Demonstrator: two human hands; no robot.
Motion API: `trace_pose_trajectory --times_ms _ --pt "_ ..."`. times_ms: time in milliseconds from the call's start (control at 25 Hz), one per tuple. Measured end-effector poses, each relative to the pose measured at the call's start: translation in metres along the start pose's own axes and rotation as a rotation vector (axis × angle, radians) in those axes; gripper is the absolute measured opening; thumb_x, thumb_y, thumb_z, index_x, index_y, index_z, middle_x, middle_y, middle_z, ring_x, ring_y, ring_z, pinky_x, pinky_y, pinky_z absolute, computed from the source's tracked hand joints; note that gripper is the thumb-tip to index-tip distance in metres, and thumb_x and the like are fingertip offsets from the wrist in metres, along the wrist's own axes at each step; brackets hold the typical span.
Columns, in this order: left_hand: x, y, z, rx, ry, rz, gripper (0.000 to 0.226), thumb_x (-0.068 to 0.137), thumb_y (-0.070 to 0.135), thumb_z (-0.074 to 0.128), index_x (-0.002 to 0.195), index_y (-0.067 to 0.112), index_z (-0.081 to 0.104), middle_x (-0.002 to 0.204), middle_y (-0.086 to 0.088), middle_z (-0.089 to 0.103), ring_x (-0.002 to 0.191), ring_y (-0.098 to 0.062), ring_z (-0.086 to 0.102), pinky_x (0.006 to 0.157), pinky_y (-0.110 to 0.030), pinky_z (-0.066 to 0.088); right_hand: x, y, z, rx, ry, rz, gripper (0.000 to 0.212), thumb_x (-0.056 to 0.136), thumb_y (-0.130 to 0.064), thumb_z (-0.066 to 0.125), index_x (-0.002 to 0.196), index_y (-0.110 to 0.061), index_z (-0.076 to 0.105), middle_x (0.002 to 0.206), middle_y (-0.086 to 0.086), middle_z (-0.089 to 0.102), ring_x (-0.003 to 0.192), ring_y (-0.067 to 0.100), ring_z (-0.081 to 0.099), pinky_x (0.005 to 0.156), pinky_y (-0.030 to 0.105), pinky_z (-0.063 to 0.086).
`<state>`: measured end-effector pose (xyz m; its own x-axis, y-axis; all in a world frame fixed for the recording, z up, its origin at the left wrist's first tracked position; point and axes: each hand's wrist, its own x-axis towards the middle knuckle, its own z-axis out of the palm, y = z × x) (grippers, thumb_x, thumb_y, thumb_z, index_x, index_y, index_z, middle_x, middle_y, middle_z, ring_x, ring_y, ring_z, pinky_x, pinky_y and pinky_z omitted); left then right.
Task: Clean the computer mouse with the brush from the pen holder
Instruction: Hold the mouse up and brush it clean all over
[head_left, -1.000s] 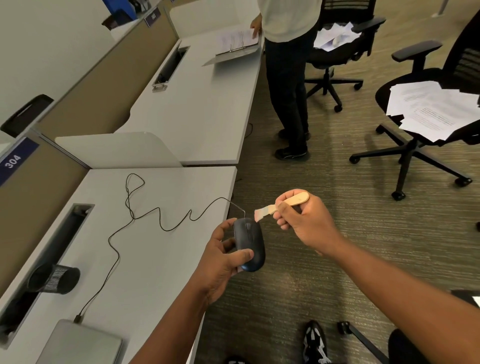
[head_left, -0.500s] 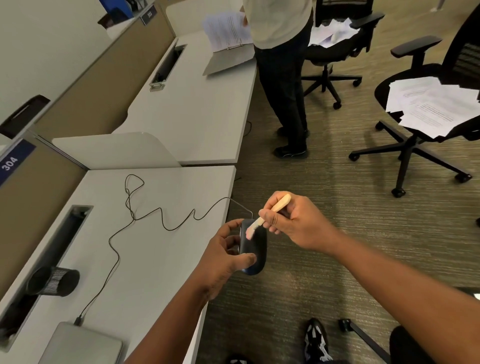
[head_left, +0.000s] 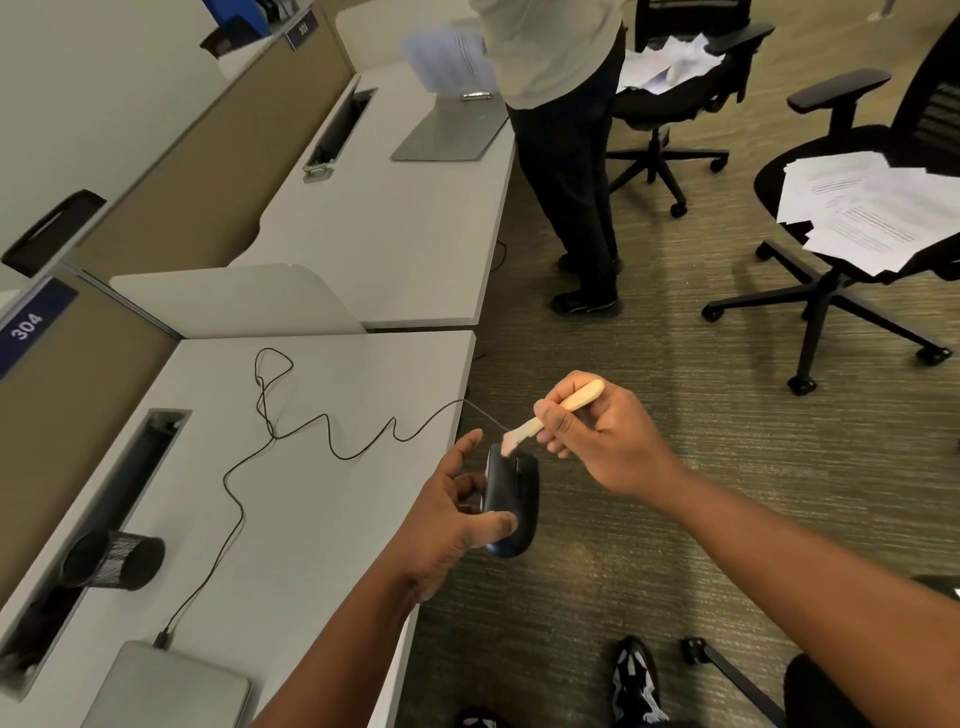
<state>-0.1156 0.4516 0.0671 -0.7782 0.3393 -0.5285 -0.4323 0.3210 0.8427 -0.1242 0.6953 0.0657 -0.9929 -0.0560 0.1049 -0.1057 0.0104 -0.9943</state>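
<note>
A: Your left hand (head_left: 457, 512) holds the mouse (head_left: 511, 499) just off the worktop (head_left: 322, 499) edge; right hand (head_left: 597, 434) pinches the brush (head_left: 545, 415), bristles at the front.

B: Keep that grip firm; use short, light strokes along the seams.

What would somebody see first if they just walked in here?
First, two hands at the desk edge: the left hand holds a black computer mouse while the right hand dabs a small cream-handled brush on its front. Next, its thin black cable squiggling across the white desk.
</note>
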Motion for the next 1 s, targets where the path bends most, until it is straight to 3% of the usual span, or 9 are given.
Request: trace_pose_trajectory --times_ms 80,200,320,560,760,1000 --pt "-0.001 0.002 0.002 0.026 -0.020 -0.002 0.109 0.070 0.017 0.090 0.153 0.059 0.035 0.146 0.001 0.055 0.129 -0.028 0.061 0.098 -0.041 0.060 -0.001 -0.002 0.005 0.182 -0.090 0.065 0.026 0.091 -0.044 0.073 0.095 -0.019 0.070 0.081 0.009 0.077 0.071 0.021 0.074 0.061 0.026 0.059" --pt "-0.003 0.004 0.007 0.032 -0.067 0.011 0.106 0.070 0.016 0.088 0.152 0.061 0.037 0.143 0.007 0.057 0.130 -0.023 0.060 0.099 -0.040 0.060 -0.001 0.001 0.014 0.201 -0.132 0.072 0.023 0.092 -0.042 0.076 0.095 -0.019 0.071 0.082 0.009 0.077 0.072 0.021 0.073 0.062 0.026 0.058" --pt "-0.005 0.007 0.010 0.045 -0.089 0.023 0.102 0.071 0.016 0.087 0.149 0.063 0.042 0.142 -0.001 0.061 0.127 -0.025 0.064 0.104 -0.048 0.059 -0.001 0.006 0.015 0.150 -0.039 0.049 0.016 0.093 -0.039 0.074 0.092 -0.023 0.071 0.083 0.008 0.077 0.073 0.021 0.073 0.065 0.030 0.059" --pt "-0.004 0.003 0.008 0.038 -0.113 0.043 0.099 0.071 0.018 0.089 0.146 0.064 0.045 0.138 0.002 0.067 0.125 -0.024 0.068 0.098 -0.043 0.062 0.000 0.010 0.008 0.047 0.165 -0.045 0.011 0.098 -0.034 0.070 0.091 -0.025 0.070 0.082 0.005 0.077 0.073 0.022 0.074 0.066 0.031 0.061" --pt "-0.001 0.000 0.007 0.052 -0.123 0.045 0.096 0.074 0.016 0.088 0.147 0.061 0.046 0.132 0.011 0.070 0.123 -0.013 0.068 0.088 -0.031 0.063 -0.002 0.003 0.011 0.162 -0.065 0.017 0.015 0.092 -0.043 0.072 0.089 -0.028 0.071 0.081 0.009 0.077 0.071 0.021 0.075 0.062 0.026 0.060" --pt "-0.001 0.000 0.005 0.072 -0.137 0.045 0.096 0.076 0.016 0.088 0.148 0.061 0.045 0.127 0.014 0.072 0.122 -0.015 0.069 0.094 -0.037 0.062 -0.003 0.011 0.012 -0.032 0.088 -0.052 0.014 0.097 -0.040 0.068 0.091 -0.027 0.069 0.081 0.004 0.075 0.073 0.023 0.074 0.068 0.046 0.064"
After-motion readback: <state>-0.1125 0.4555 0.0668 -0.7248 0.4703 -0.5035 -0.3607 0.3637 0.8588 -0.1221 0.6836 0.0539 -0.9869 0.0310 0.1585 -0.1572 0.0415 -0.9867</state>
